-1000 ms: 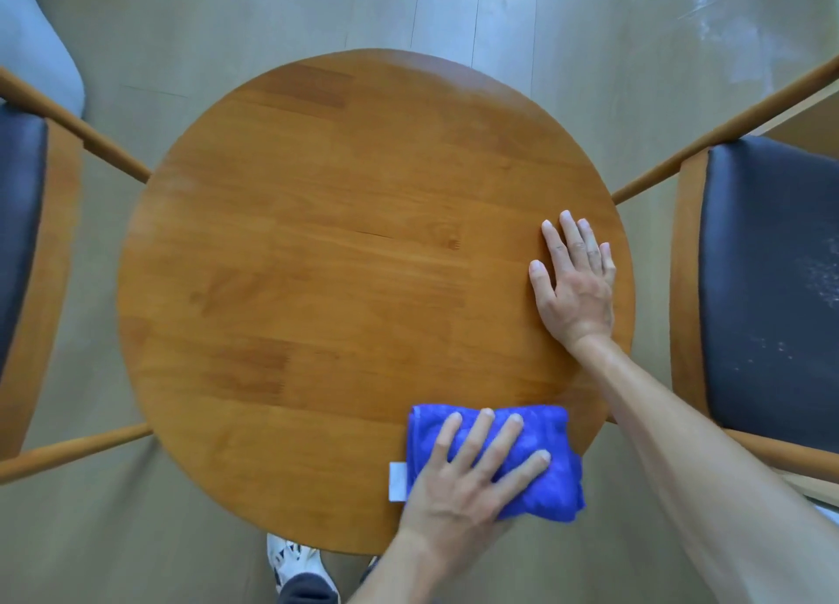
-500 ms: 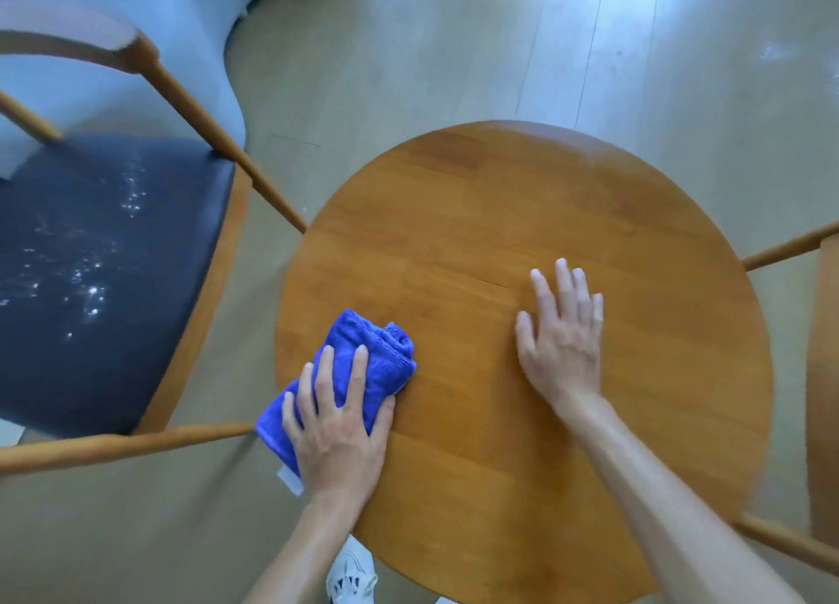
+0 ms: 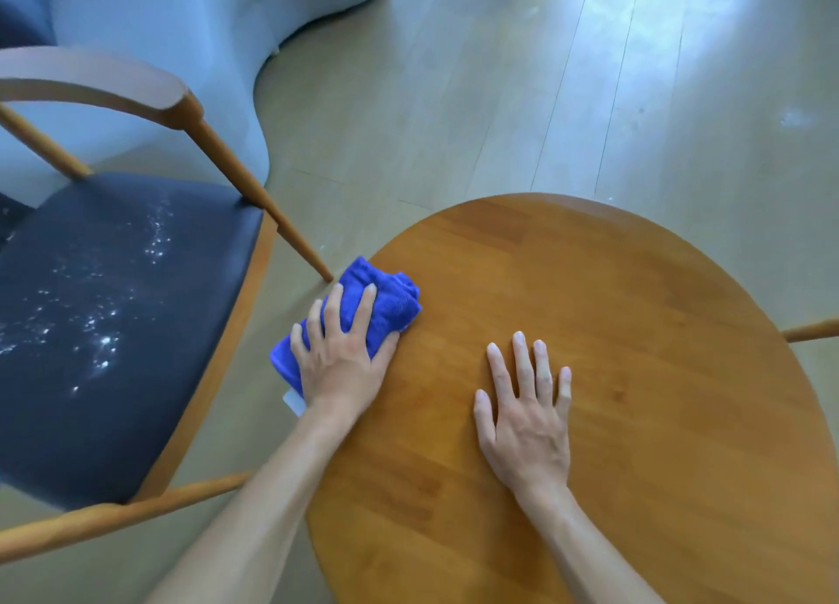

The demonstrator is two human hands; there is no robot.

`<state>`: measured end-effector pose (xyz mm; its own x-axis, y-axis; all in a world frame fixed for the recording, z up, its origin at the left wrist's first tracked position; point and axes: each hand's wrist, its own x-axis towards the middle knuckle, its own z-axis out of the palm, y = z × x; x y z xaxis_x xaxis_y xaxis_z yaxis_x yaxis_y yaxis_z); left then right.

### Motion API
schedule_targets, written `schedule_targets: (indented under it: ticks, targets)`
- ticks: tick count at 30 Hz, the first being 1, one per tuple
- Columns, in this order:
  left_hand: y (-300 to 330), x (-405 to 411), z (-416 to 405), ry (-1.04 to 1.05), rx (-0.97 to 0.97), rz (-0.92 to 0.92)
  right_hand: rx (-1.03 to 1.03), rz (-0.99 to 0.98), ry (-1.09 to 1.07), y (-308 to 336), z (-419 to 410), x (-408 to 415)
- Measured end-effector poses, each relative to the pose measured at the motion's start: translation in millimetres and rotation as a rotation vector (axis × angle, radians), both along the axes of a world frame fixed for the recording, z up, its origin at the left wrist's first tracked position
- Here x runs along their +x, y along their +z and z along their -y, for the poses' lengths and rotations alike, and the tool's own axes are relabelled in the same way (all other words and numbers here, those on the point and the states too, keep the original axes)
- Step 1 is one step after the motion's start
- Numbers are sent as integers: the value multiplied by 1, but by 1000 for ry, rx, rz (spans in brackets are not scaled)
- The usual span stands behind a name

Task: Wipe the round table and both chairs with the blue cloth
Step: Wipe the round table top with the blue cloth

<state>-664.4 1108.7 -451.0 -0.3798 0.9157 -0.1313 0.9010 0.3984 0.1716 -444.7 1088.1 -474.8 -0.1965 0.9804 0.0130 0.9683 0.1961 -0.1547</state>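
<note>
Hands: you are showing two, both lying on the table top.
Left hand (image 3: 338,360): you are pressing it flat on the cloth, fingers spread and straight.
Right hand (image 3: 526,417): you are resting it flat on the bare wood, fingers spread, holding nothing.
Blue cloth (image 3: 390,306): one, folded, sitting on the table's left edge and hanging a little over it.
Round table (image 3: 658,353): one, brown wood.
Chair (image 3: 104,331): one is showing whole, just left of the table, with a dark seat wearing white specks.
Second chair: only a wooden bar (image 3: 812,330) is poking in at the right.
</note>
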Motion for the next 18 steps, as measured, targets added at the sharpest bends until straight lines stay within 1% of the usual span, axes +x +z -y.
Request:
schedule_targets:
  ticks: [3, 5, 7, 9, 11, 12, 14, 18]
  targets:
    - [-4, 7, -58, -27, -14, -9, 20, 3, -2, -2, -1, -1]
    - [-6, 39, -82, -83, 4, -39, 21, 1, -5, -2, -3, -1]
    - [-4, 80, -85, -240, 61, -39, 20, -6, -16, 0, -4, -1]
    - [-1, 100, -76, -460, 107, -30, 22, -15, -22, 3, -5, -1]
    - [1, 87, -72, -613, 112, -18, 19, -22, -24, 6, -5, -1]
    - [0, 75, -73, -653, 111, -16, 15, -24, -24, 6, -5, -1]
    - [-3, 48, -73, -657, 118, -41, 3, -30, -19, 8, -5, 0]
    - [-5, 11, -81, -453, 92, -55, -8, -51, -26, 10, -7, -1]
